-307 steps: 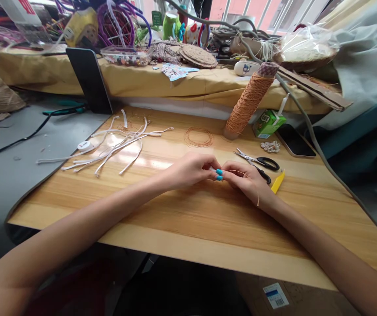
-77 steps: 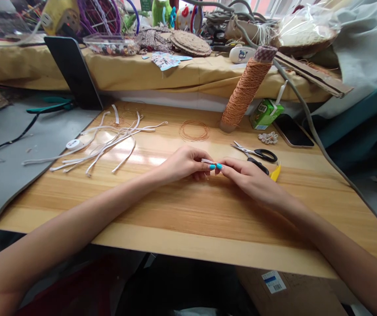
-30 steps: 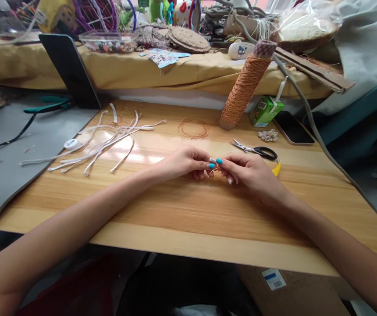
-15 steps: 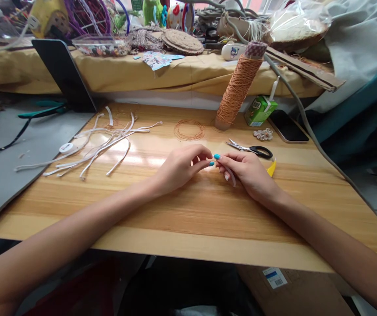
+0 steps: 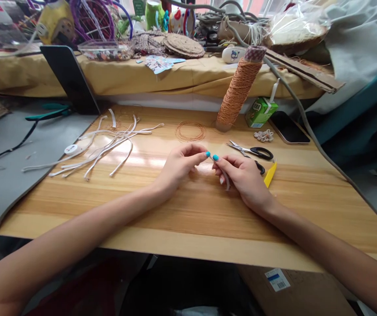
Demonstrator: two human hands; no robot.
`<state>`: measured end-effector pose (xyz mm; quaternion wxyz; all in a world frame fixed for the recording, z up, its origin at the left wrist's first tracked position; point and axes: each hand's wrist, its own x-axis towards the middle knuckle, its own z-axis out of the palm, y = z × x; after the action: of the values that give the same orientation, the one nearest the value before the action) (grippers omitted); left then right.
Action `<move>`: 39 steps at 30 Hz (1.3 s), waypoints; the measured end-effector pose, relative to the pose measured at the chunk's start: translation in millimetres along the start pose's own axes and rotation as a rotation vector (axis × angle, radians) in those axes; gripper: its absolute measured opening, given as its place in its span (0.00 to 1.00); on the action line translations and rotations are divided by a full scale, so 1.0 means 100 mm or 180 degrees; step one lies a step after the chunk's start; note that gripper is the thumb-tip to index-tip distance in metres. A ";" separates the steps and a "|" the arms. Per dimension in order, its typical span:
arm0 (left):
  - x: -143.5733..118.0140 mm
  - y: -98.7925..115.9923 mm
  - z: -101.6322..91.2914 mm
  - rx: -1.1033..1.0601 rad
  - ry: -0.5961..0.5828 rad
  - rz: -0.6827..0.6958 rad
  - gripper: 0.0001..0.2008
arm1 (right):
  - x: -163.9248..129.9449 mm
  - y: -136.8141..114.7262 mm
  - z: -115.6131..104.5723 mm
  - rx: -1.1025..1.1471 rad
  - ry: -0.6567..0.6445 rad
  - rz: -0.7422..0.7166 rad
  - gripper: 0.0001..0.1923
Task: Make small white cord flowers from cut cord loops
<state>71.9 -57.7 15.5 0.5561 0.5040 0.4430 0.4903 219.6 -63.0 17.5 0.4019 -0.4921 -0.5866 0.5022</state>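
Both hands have slid slightly lower on the tabletop since half a second ago, and the black scissor handle beside the yellow tool now shows again. At the centre of the frame the left hand (image 5: 178, 166) pinches the upper end of a thin white strip (image 5: 225, 177) between thumb and forefinger, blue nails tip to tip with the right. The right hand (image 5: 243, 175) pinches the same strip, fingers curled, and the strip's loose end trails down across its fingers toward the wooden table (image 5: 188, 219).

Just right of the right hand lies a yellow plastic tool (image 5: 270, 174), touching nothing but the wood, and above it the black-handled scissors (image 5: 252, 151). Above the hands sits a flat coil of copper-coloured cord (image 5: 190, 131), with the tall cord spool (image 5: 237, 90) leaning up and to the right of it. A green drink carton (image 5: 261, 112), a small white flower piece (image 5: 266, 135) and a dark phone (image 5: 289, 130) sit toward the upper right. Left of centre, a loose spread of white strips (image 5: 109, 142) fans across the table, a white tape measure (image 5: 72, 149) at its left edge.
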 end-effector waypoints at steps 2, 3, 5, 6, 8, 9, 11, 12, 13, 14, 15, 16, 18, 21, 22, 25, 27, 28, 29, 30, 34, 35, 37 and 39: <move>-0.01 0.00 0.01 -0.0278 0.0059 -0.0130 0.05 | -0.01 0.01 0.01 0.0065 0.0073 -0.0098 0.15; -0.01 0.00 0.02 -0.0400 0.0051 -0.0200 0.05 | -0.01 0.02 0.01 0.0095 0.0096 -0.0129 0.15; -0.03 0.01 0.04 -0.0603 0.0004 -0.0358 0.05 | -0.01 0.02 0.01 0.0117 0.0117 -0.0176 0.15; -0.04 0.02 0.05 -0.0669 -0.0006 -0.0429 0.05 | -0.01 0.02 0.00 0.0100 0.0109 -0.0203 0.15; -0.06 0.02 0.06 -0.0729 0.0034 -0.0514 0.06 | -0.01 0.02 0.00 0.0027 0.0084 -0.0268 0.15; -0.06 0.02 0.06 -0.0736 0.0064 -0.0528 0.06 | -0.02 0.02 0.00 -0.0012 0.0068 -0.0292 0.15; -0.06 0.02 0.06 -0.0718 0.0091 -0.0526 0.06 | -0.02 0.02 0.00 -0.0073 0.0052 -0.0311 0.15; -0.07 0.02 0.06 -0.0701 0.0071 -0.0523 0.07 | -0.01 0.02 0.00 -0.0089 0.0051 -0.0318 0.15; -0.07 0.01 0.06 -0.0679 0.0039 -0.0519 0.07 | -0.01 0.02 0.00 -0.0103 0.0053 -0.0333 0.15; -0.07 0.01 0.05 -0.0646 0.0001 -0.0517 0.08 | -0.01 0.02 0.00 -0.0121 0.0052 -0.0359 0.15; -0.07 0.01 0.05 -0.0607 -0.0030 -0.0511 0.07 | -0.01 0.02 0.01 -0.0144 0.0052 -0.0390 0.15; -0.07 0.02 0.05 -0.0559 -0.0062 -0.0503 0.07 | -0.01 0.02 0.00 -0.0168 0.0059 -0.0415 0.15; -0.07 0.02 0.05 -0.0455 -0.0126 -0.0478 0.07 | -0.01 0.03 0.00 -0.0213 0.0088 -0.0428 0.15; -0.06 0.03 0.04 -0.0343 -0.0223 -0.0482 0.06 | -0.01 0.03 0.00 -0.0265 0.0155 -0.0398 0.16; -0.06 0.04 0.04 -0.0317 -0.0239 -0.0496 0.06 | -0.01 0.03 -0.01 -0.0282 0.0170 -0.0398 0.16; -0.06 0.04 0.04 -0.0260 -0.0243 -0.0516 0.06 | -0.01 0.04 -0.01 -0.0328 0.0190 -0.0412 0.16; -0.07 0.04 0.04 -0.0271 -0.0246 -0.0514 0.06 | -0.01 0.03 0.00 -0.0345 0.0190 -0.0409 0.16; -0.07 0.05 0.05 -0.0287 -0.0253 -0.0518 0.06 | -0.01 0.03 0.00 -0.0351 0.0191 -0.0408 0.16; -0.07 0.05 0.05 -0.0305 -0.0257 -0.0524 0.06 | -0.01 0.03 0.00 -0.0355 0.0197 -0.0405 0.16; -0.08 0.05 0.05 -0.0314 -0.0269 -0.0536 0.06 | -0.01 0.03 0.00 -0.0362 0.0207 -0.0403 0.16; -0.06 0.05 0.05 -0.0275 -0.0316 -0.0598 0.07 | -0.01 0.02 0.00 -0.0414 0.0247 -0.0381 0.17; -0.06 0.04 0.05 -0.0263 -0.0321 -0.0607 0.07 | -0.01 0.03 0.00 -0.0420 0.0254 -0.0377 0.17; -0.04 0.03 0.04 -0.0246 -0.0308 -0.0582 0.07 | -0.01 0.03 -0.01 -0.0411 0.0263 -0.0377 0.17; -0.02 0.02 0.03 -0.0226 -0.0251 -0.0509 0.08 | -0.01 0.04 -0.01 -0.0385 0.0262 -0.0374 0.17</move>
<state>74.6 -60.1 18.1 0.6280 0.4659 0.4420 0.4395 221.6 -63.8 13.7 0.4239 -0.5004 -0.6267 0.4208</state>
